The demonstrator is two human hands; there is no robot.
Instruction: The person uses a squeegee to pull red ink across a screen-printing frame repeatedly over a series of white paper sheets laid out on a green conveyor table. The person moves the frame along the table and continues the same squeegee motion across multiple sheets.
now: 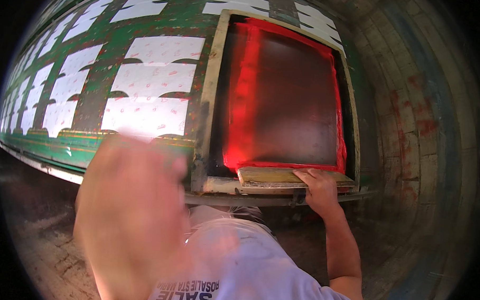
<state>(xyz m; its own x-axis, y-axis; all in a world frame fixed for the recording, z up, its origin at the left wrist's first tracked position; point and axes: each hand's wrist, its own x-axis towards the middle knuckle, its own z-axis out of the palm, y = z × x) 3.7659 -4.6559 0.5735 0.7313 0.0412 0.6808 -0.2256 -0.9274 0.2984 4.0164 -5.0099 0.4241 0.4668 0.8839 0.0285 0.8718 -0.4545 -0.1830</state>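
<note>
A wooden-framed printing screen [215, 64] lies on the long green table, a little right of the middle. Red ink [244, 102] runs in a thick band down its left side and lines the edges of its dark mesh [300, 99]. Across the near end of the screen rests a wooden squeegee [271, 177]. My right hand [320, 189] grips the squeegee toward its right end, fingers over the top edge. Close to the camera, my left hand [135, 191] is raised and smeared by motion, so its fingers cannot be made out. It hides part of the table edge.
Rows of white fabric pieces [154, 78] with small red prints cover the green table [71, 149] to the left and far side. A rail [44, 167] runs along its near edge. On the right, a block surface [410, 119] bears red stains.
</note>
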